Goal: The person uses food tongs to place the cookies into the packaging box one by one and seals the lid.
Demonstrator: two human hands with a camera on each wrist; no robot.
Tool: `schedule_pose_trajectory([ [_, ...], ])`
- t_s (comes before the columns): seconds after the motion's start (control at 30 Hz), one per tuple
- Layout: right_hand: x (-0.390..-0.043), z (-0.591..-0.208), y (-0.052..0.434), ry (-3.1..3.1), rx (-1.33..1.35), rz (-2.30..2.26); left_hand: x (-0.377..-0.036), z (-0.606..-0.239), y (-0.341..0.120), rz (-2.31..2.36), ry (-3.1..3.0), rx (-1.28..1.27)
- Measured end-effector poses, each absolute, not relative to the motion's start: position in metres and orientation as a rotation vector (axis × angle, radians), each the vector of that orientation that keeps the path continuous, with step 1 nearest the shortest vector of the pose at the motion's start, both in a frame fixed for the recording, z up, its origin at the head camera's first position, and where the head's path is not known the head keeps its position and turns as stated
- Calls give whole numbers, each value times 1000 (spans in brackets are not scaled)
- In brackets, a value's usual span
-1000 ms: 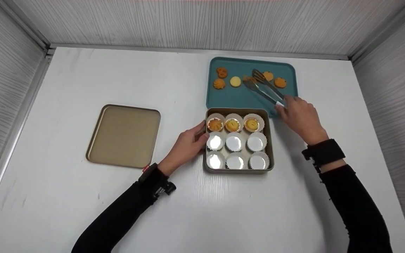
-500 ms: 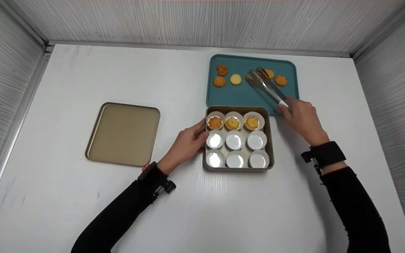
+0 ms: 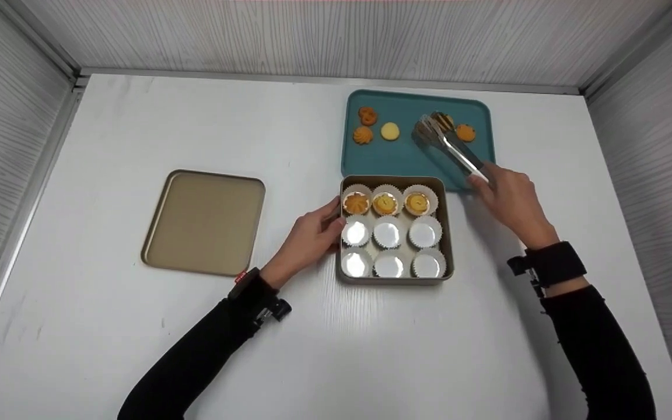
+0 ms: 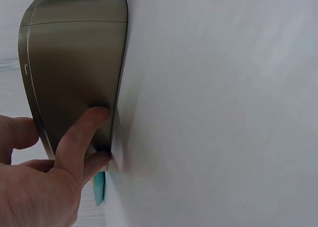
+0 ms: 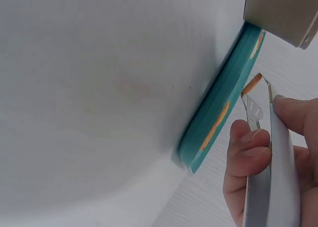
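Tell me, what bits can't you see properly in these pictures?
- Head view: the cookie at the tongs tips is mostly covered by the metal, so a firm grip cannot be confirmed.
- Left wrist view: the left hand and tin wall fill the frame, hiding the paper cups inside.
- Right wrist view: the right hand is cut off by the edge; the teal tray shows edge-on, its cookies only orange slivers.

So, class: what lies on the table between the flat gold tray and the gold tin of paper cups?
Only the left hand, touching the gold tin; the table beside the gold tray is otherwise bare, per the head view.
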State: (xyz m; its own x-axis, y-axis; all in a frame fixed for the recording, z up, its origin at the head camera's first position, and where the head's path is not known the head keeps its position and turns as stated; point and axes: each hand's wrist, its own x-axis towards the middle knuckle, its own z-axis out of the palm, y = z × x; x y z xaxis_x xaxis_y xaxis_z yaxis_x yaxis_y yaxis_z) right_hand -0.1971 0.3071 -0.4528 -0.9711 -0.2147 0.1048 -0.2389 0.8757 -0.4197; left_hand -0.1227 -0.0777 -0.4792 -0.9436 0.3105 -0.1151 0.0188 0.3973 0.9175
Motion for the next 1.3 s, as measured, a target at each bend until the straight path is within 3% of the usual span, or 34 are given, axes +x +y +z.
schedule_pose_trajectory([
  [0.73,-147,-431,294,-2824,546,720,-122,-480,-77,1591,2370,294],
  [1.3,-106,-416,275,-2819,899,626,-124,-479,-79,1681,2208,224],
])
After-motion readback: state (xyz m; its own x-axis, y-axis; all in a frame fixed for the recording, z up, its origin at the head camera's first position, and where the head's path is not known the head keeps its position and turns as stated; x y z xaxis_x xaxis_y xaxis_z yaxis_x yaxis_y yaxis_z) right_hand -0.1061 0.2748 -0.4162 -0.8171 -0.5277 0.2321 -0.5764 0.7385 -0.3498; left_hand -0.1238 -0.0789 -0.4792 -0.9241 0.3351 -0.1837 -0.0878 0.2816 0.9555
